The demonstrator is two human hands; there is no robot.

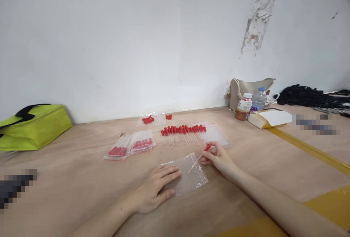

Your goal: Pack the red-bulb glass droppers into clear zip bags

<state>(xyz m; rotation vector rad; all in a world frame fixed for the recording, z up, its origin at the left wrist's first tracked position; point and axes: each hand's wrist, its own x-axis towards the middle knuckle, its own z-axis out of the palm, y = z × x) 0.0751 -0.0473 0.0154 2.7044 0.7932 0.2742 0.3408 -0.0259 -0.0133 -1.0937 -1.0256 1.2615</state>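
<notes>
My left hand lies flat, fingers stretched out, on the left part of a clear zip bag. My right hand pinches a dropper by its red bulb. The thin clear tube of that dropper slants down to the left over the bag's zip end; I cannot tell whether its tip is inside the bag or on top. Just beyond my hands, a row of red-bulbed droppers lies with the bulbs pointing away from me.
Filled bags of droppers lie at the left, with more clear bags right of the row. Loose red bulbs sit near the wall. Bottles, a box and a beige bag stand back right; a lime-green bag is far left.
</notes>
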